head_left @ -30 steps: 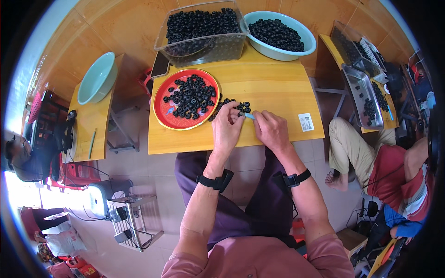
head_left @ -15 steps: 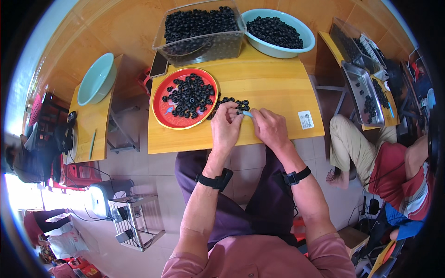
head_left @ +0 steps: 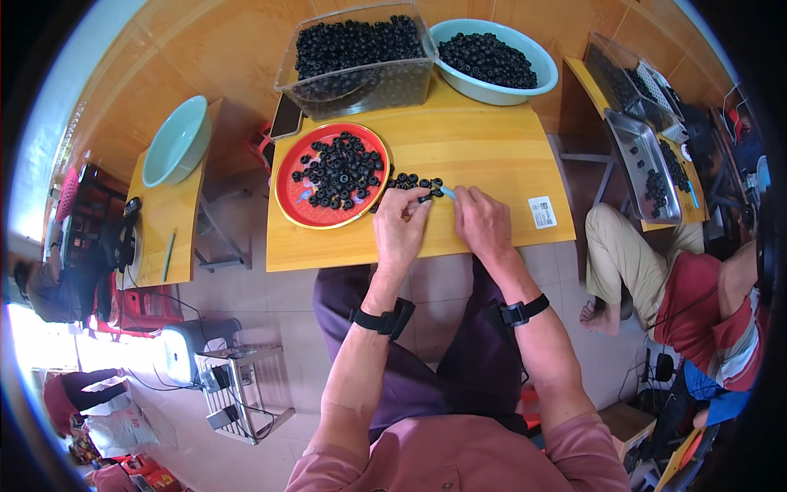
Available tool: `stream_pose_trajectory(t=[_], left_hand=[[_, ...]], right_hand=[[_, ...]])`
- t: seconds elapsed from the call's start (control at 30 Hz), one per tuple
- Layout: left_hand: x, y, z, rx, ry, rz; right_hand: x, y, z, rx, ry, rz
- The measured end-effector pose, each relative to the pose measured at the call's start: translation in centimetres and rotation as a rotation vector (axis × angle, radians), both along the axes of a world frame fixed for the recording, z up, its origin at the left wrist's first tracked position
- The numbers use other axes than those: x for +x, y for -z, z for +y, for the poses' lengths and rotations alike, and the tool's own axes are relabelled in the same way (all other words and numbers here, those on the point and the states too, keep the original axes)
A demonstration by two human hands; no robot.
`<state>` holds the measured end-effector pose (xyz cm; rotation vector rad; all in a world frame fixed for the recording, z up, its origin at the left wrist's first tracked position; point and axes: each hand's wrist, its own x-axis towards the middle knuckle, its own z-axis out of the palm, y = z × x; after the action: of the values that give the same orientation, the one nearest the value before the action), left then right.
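Observation:
In my left hand (head_left: pixel 400 227), thumb and fingers are closed in a pinch on a small black ring-shaped part, partly hidden by the fingertips. My right hand (head_left: pixel 484 221) grips a slim tool with a light blue body (head_left: pixel 448 193); its tip is too small to make out, and the rest is covered by the fingers. Just beyond my left fingers lies a loose group of black ring-shaped parts (head_left: pixel 412 181) on the wooden table (head_left: pixel 484 148). To their left sits a round red tray (head_left: pixel 288 197) holding a heap of the same black parts.
A clear plastic bin (head_left: pixel 369 92) and a pale blue basin (head_left: pixel 492 92), both full of black parts, stand at the table's back. A phone-like dark slab (head_left: pixel 286 116) lies by the bin. A white label (head_left: pixel 542 212) is at right. Another person's bent leg (head_left: pixel 611 250) shows beside a neighbouring table.
My right hand and the blue tool have drawn slightly right and up, away from the left fingertips. My left hand stays nearly in place; the whole view has shifted a little.

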<state>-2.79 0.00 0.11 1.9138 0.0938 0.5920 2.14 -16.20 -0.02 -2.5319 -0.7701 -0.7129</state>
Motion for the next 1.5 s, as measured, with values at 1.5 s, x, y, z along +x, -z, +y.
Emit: stream_pose_trajectory(t=[1.5], left_hand=[[-1.5,0.1,0.5,-0.260,-0.061,0.128]], right_hand=[[0.3,0.8,0.0,0.028,0.027,-0.014]])
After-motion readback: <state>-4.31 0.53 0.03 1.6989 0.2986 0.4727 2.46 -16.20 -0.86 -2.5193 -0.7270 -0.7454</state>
